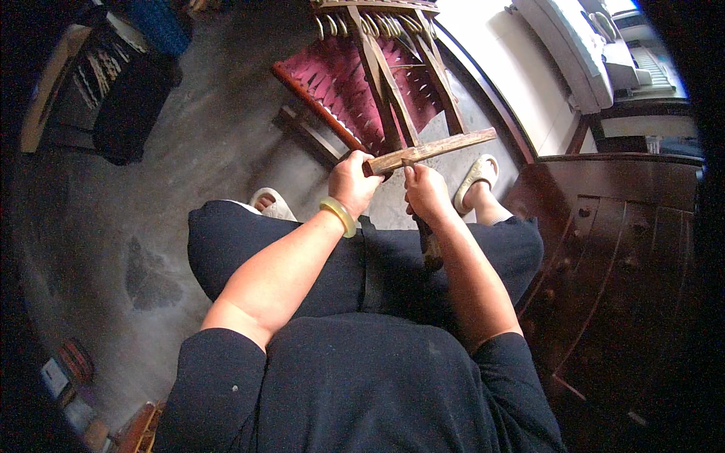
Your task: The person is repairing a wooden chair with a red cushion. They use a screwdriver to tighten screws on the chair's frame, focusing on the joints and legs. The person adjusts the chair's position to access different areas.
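My left hand (pixel 349 183) is closed on the left end of a weathered wooden crossbar (pixel 430 150). From the bar, long dark strips (pixel 389 83) run up to a row of pale curved loops (pixel 370 26) at the top. My right hand (pixel 424 193) is closed on a dark elongated tool (pixel 431 248), which hangs down toward my lap; its upper end is against or just under the bar, and I cannot tell exactly what it is. Behind the strips is a red slotted panel (pixel 317 83) with a wooden rim, like a low seat, partly hidden by the bar and strips.
Dark wooden furniture (pixel 619 287) stands close at my right. A pale door sill (pixel 521 75) and white appliance (pixel 574 53) are upper right. A dark bag-like object (pixel 132 113) and shelf are upper left. Small items (pixel 72 362) lie lower left on the concrete floor (pixel 113 226).
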`<state>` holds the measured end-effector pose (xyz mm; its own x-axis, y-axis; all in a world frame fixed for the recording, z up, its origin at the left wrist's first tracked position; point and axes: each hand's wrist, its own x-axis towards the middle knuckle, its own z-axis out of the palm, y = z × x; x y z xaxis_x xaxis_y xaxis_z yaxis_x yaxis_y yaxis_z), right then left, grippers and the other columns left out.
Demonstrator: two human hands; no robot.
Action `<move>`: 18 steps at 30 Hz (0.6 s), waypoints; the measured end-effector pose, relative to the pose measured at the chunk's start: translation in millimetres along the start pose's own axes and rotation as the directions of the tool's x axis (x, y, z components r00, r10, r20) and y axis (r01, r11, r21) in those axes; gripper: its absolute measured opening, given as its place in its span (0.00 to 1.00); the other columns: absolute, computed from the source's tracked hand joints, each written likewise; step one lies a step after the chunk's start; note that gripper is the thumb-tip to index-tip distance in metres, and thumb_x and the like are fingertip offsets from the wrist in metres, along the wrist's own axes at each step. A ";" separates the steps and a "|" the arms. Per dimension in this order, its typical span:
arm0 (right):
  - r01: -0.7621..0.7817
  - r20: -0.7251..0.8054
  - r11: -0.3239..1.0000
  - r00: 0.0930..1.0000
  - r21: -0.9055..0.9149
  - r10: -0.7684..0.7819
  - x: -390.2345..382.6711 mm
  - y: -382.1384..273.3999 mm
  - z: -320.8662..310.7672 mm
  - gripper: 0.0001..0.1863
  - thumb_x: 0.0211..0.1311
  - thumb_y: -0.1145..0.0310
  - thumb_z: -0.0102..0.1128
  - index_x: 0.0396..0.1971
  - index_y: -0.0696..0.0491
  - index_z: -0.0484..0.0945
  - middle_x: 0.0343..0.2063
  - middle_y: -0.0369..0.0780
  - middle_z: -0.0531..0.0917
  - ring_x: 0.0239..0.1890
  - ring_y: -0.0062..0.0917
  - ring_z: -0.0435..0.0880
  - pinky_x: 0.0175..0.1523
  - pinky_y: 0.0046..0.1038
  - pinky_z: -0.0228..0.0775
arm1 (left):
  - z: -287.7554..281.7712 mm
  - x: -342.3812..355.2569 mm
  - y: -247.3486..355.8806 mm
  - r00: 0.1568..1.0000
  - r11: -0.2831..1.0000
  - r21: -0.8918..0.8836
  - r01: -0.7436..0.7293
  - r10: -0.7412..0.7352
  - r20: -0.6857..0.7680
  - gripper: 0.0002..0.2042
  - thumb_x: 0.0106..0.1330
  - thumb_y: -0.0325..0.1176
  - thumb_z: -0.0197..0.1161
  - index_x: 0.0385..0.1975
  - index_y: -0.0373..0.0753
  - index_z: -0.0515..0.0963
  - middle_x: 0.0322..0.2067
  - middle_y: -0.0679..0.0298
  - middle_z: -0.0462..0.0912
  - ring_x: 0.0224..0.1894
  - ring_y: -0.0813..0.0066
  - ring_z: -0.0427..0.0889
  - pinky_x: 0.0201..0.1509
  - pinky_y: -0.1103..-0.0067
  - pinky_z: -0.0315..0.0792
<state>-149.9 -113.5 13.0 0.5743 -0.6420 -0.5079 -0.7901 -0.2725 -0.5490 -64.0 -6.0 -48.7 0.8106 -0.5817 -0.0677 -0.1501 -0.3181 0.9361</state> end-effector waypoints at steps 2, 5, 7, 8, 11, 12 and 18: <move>0.073 -0.028 0.991 0.997 -0.111 -0.077 1.3 6.9 11.5 0.18 0.64 0.60 0.44 0.23 0.61 0.71 0.11 0.41 0.73 0.09 0.28 0.74 0.17 0.31 0.68 | 0.9 0.1 -1.9 1.000 1.000 0.005 0.008 -0.008 0.009 0.14 0.44 0.29 0.69 0.32 0.36 0.75 0.27 0.58 0.81 0.30 0.71 0.80 0.36 0.77 0.72; 0.107 -0.001 0.987 0.994 -0.117 -0.108 -9.4 -9.1 12.5 0.18 0.63 0.60 0.43 0.25 0.60 0.73 0.14 0.45 0.76 0.13 0.32 0.77 0.24 0.33 0.71 | 1.4 1.8 -6.2 1.000 1.000 0.020 0.007 -0.007 0.009 0.15 0.44 0.29 0.69 0.32 0.36 0.75 0.27 0.58 0.81 0.31 0.70 0.81 0.37 0.77 0.73; 0.004 -0.013 0.996 1.000 -0.087 -0.005 -4.2 -10.2 2.8 0.19 0.64 0.59 0.42 0.26 0.60 0.74 0.16 0.49 0.78 0.14 0.35 0.79 0.26 0.36 0.73 | -0.2 1.3 -6.8 1.000 1.000 0.025 0.000 0.000 0.010 0.15 0.44 0.29 0.69 0.32 0.36 0.75 0.27 0.57 0.81 0.31 0.70 0.81 0.37 0.77 0.73; -0.055 0.022 0.998 0.998 -0.030 0.056 0.7 -5.9 -1.3 0.19 0.64 0.59 0.43 0.26 0.60 0.74 0.17 0.49 0.78 0.14 0.35 0.78 0.25 0.36 0.72 | -1.3 0.9 -3.2 1.000 1.000 0.020 -0.004 0.004 0.011 0.15 0.44 0.29 0.69 0.32 0.36 0.75 0.27 0.57 0.81 0.31 0.69 0.81 0.37 0.77 0.73; 0.071 -0.029 0.997 0.997 -0.043 -0.072 -6.0 -3.6 13.9 0.19 0.64 0.59 0.44 0.21 0.60 0.70 0.10 0.41 0.72 0.09 0.27 0.73 0.17 0.30 0.67 | -0.1 0.4 -3.5 1.000 0.999 0.027 -0.016 0.016 0.009 0.15 0.43 0.29 0.69 0.32 0.35 0.75 0.27 0.57 0.81 0.31 0.70 0.81 0.38 0.77 0.73; 0.114 -0.007 0.991 0.993 -0.074 -0.115 -10.0 -5.6 20.1 0.19 0.64 0.59 0.44 0.21 0.60 0.69 0.10 0.41 0.71 0.09 0.27 0.74 0.17 0.31 0.67 | 0.5 1.4 -4.4 1.000 0.999 0.033 -0.023 0.023 0.006 0.15 0.43 0.28 0.69 0.32 0.35 0.75 0.27 0.57 0.81 0.31 0.70 0.81 0.38 0.77 0.73; 0.028 -0.079 0.995 0.996 -0.098 -0.036 9.3 3.8 1.8 0.18 0.63 0.60 0.44 0.22 0.60 0.70 0.11 0.43 0.73 0.13 0.32 0.76 0.20 0.34 0.69 | 2.2 0.3 -3.6 1.000 1.000 -0.007 -0.011 0.011 0.014 0.14 0.44 0.27 0.68 0.32 0.35 0.75 0.28 0.58 0.81 0.32 0.70 0.81 0.39 0.78 0.72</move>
<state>-147.2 -119.3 5.0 0.5836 -0.6864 -0.4339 -0.7910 -0.3595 -0.4950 -64.4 -6.6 -52.9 0.8008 -0.5956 -0.0627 -0.1548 -0.3070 0.9390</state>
